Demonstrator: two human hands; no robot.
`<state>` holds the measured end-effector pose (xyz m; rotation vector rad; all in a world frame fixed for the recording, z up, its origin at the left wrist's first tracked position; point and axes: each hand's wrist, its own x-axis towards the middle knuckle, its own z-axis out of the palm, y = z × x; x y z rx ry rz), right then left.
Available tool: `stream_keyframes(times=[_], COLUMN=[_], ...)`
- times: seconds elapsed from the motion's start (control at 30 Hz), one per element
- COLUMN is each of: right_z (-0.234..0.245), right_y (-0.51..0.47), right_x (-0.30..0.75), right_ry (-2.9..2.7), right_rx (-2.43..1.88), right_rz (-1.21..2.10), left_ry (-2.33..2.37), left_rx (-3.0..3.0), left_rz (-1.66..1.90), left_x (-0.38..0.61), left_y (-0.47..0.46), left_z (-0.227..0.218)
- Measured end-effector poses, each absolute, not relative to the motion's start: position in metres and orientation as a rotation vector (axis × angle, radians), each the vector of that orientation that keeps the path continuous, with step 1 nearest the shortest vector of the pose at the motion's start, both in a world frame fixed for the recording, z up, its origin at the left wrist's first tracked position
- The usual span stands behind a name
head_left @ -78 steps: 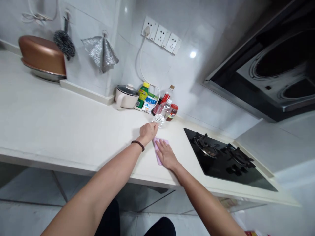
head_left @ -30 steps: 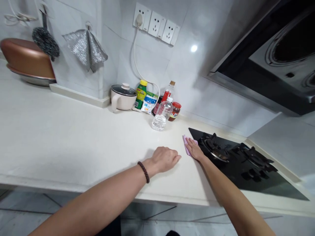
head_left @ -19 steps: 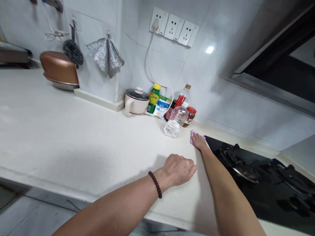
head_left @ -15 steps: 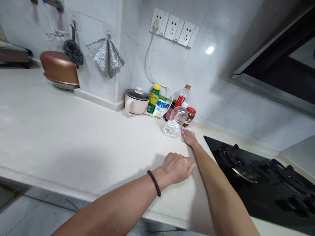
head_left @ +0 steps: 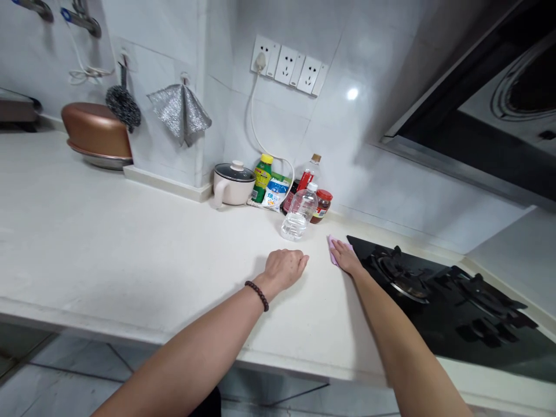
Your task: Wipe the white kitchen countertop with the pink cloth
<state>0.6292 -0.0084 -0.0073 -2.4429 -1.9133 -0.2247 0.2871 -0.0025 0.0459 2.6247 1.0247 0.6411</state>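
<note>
Pink cloth (head_left: 333,251) pressed flat under open right hand (head_left: 345,258) by black gas hob (head_left: 456,341) — left hand (head_left: 284,270) empty, loosely curled, resting on white countertop (head_left: 130,260).

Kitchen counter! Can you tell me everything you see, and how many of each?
White stone countertop: one, white, along the wall.
Round copper-coloured pan: one, orange-brown, far left on a steel base.
Black wire scrubber: one, black, hanging on the wall.
Silver mesh cloth: one, silver, hanging on the wall.
White wall sockets: three, white, above the bottles.
Small cream pot: one, cream with black lid, by the wall.
Clear plastic water bottle: one, clear, nearest the hands.
Red sauce jar: one, red, behind that bottle.
Black gas hob: one, black, right.
Pink cloth: one, pink, under the right hand.
Left hand: one, bare, resting on the counter.
Right hand: one, bare, on the cloth.
</note>
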Motion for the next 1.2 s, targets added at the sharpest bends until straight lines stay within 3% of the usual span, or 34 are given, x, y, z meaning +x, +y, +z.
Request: stream_keyframes(times=[0.33,0.63,1.0,1.2], right_z=[-0.013,-0.015,-0.018,-0.017], right_y=[-0.057,-0.089,-0.198,-0.194], right_x=[0.576,0.449,0.579,0.530], right_ry=[-1.756,-2.182,-1.879,-1.735], right_rx=[-2.629,-2.108,-2.385,-2.534], right_rz=[-0.118,0.048,-0.181,-0.134], left_ry=[1.075,1.236,1.302,1.272], left_rx=[2.558,2.532,2.503,2.460], left_rz=[0.792,0.819,0.803,0.878], left_x=[0.293,0.285,0.274,0.280], left_y=[0.002,0.022,0.025,0.028], left_z=[0.054,0.038,0.038,0.042])
